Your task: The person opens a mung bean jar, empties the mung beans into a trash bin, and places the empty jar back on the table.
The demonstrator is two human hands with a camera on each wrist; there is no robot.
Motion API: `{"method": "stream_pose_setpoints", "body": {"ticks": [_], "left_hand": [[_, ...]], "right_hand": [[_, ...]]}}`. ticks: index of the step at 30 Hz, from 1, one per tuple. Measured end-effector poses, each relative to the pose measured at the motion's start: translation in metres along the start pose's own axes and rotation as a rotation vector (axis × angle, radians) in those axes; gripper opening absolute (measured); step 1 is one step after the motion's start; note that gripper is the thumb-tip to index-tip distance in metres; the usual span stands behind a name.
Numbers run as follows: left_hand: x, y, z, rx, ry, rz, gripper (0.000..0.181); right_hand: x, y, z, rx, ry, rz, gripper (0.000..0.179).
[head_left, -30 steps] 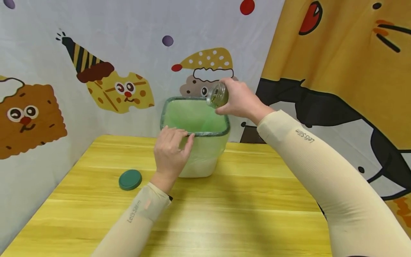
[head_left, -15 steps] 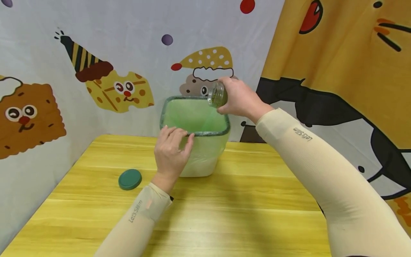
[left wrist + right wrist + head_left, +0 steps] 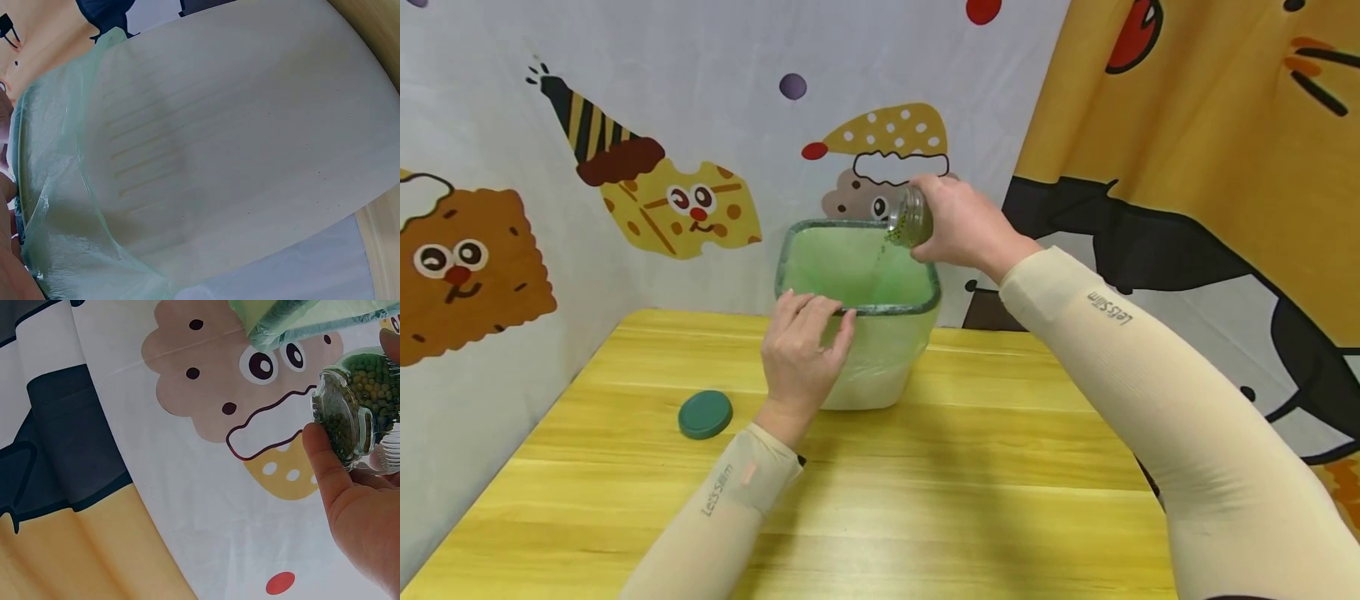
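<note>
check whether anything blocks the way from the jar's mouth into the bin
Nothing visible does: the right hand holds the glass jar tilted towards the bin, green grains spilling from the jar's mouth. The left hand holds the near rim, left of them.

- Right hand (image 3: 966,221) grips a tilted jar (image 3: 913,214), its mouth over the lined bin (image 3: 872,390); grains (image 3: 896,236) spill out.
- Left hand (image 3: 799,354) holds the bin's near rim (image 3: 891,311).
- Lid (image 3: 705,414) lies on the table (image 3: 865,508), left of the bin.
- Printed curtain (image 3: 700,50) behind.
</note>
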State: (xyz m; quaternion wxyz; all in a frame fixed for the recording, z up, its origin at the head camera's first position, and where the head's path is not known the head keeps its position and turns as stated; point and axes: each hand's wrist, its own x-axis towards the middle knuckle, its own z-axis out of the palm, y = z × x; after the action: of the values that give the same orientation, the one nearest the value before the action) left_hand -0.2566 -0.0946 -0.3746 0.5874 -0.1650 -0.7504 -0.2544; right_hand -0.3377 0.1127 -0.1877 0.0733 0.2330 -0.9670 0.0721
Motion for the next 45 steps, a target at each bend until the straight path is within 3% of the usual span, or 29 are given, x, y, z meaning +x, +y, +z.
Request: {"method": "stream_pose_setpoints", "body": {"ticks": [45], "left_hand": [[-0.001,0.001,0.0,-0.019,0.011,-0.015,0.014]], "right_hand": [[-0.007,0.007,-0.018,-0.045,0.019,-0.059,0.093]]}}
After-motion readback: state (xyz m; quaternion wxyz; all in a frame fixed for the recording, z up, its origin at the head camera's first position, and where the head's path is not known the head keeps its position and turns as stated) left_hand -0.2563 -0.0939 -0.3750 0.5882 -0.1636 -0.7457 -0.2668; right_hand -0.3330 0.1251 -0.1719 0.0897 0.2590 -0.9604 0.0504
